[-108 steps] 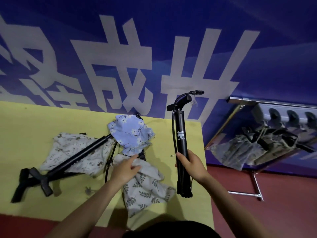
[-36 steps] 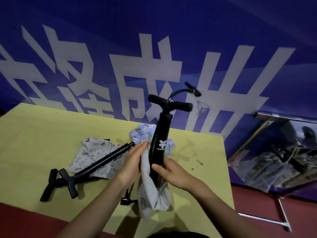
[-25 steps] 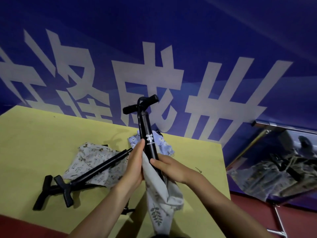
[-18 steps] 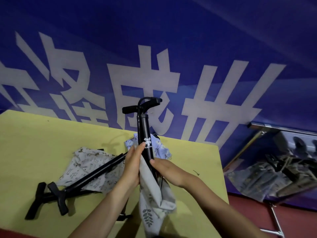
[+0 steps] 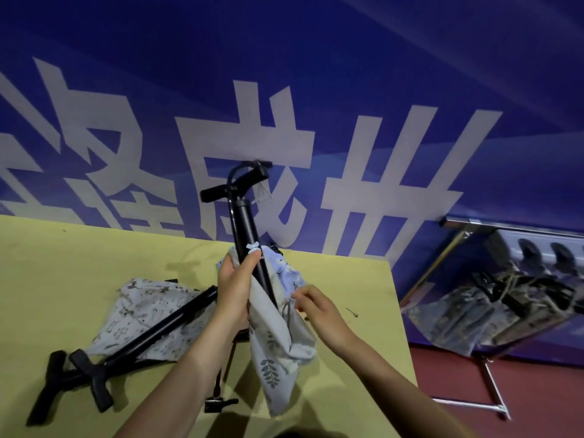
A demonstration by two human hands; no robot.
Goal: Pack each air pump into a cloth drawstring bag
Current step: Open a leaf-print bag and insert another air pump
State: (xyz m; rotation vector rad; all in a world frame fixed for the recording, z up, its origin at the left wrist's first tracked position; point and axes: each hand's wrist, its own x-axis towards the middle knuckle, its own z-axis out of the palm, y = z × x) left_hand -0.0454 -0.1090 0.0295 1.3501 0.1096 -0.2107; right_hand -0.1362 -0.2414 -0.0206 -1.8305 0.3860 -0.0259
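A black air pump [image 5: 247, 230] stands nearly upright, its lower half inside a grey leaf-print drawstring bag [image 5: 278, 349]. My left hand [image 5: 235, 286] grips the bag's upper edge together with the pump's barrel. My right hand [image 5: 311, 308] pinches the bag's drawstring at the opening. The pump's T-handle and hose stick out above the bag. Two more black pumps [image 5: 132, 346] lie on the yellow table [image 5: 63, 279] at the left, over a grey patterned bag [image 5: 148, 314]. A light blue floral bag [image 5: 286, 273] lies behind my hands.
A blue banner with large white characters hangs right behind the table. To the right, past the table's edge, a metal rack [image 5: 493, 311] holds several bagged pumps over a red floor. A small metal needle [image 5: 351, 312] lies on the table near my right hand.
The bag has been pulled higher up the pump's barrel. My right hand has let go of the barrel and moved to the drawstring; earlier the pump stood bare on the table.
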